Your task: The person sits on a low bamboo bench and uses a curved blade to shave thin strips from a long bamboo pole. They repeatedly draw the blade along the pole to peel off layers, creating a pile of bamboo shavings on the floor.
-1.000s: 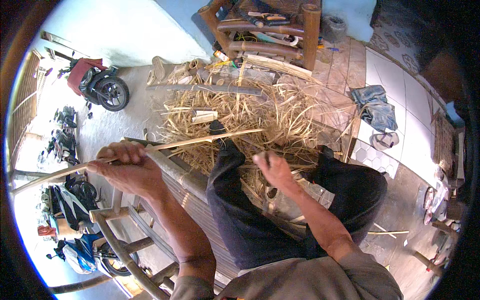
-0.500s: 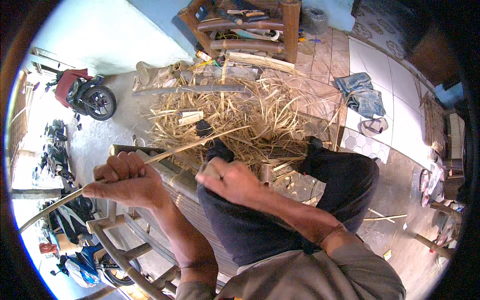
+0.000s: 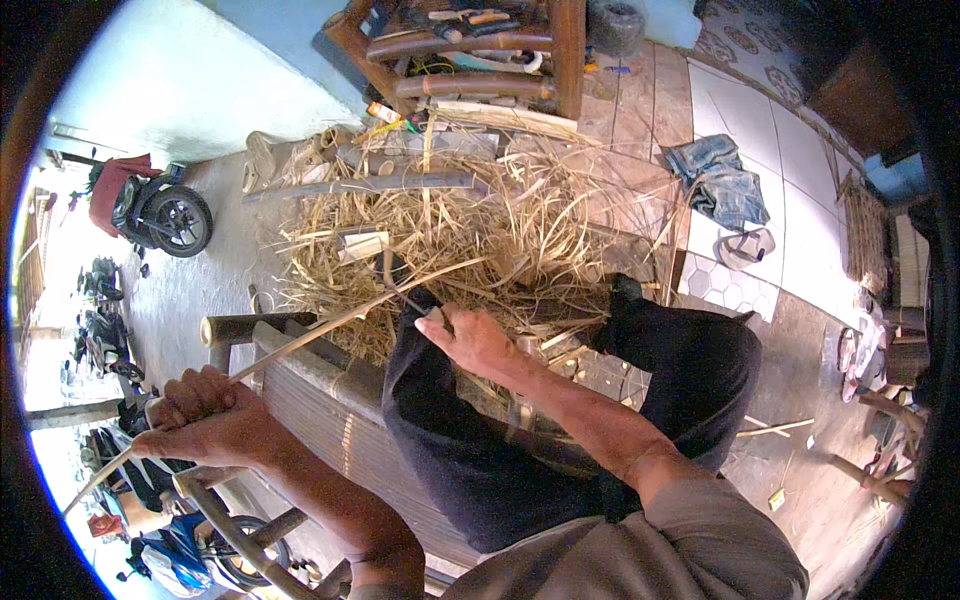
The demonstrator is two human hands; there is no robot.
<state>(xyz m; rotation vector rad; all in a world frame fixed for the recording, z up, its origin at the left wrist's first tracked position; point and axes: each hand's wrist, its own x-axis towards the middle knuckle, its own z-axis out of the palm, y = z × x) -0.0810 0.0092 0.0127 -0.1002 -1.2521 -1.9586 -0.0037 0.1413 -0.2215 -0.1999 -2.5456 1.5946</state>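
Since the earlier frames the right hand [image 3: 470, 340] has slid forward along the bamboo strip [image 3: 330, 325], away from the left hand [image 3: 205, 420], which has dropped lower and nearer the body. The strip runs as a long thin line from lower left, through the left fist, up across the black-trousered knee [image 3: 440, 420] to the right hand, where a dark blade [image 3: 400, 290] seems to meet it. The left hand is clenched tight around the strip; the right hand is closed on the blade's handle and presses on the strip. Beyond lies a heap of straw-coloured shavings [image 3: 480, 220], with bamboo poles [image 3: 390, 180] and a wooden rack [image 3: 470, 50] behind. A motorbike [image 3: 160, 210] stands far left.
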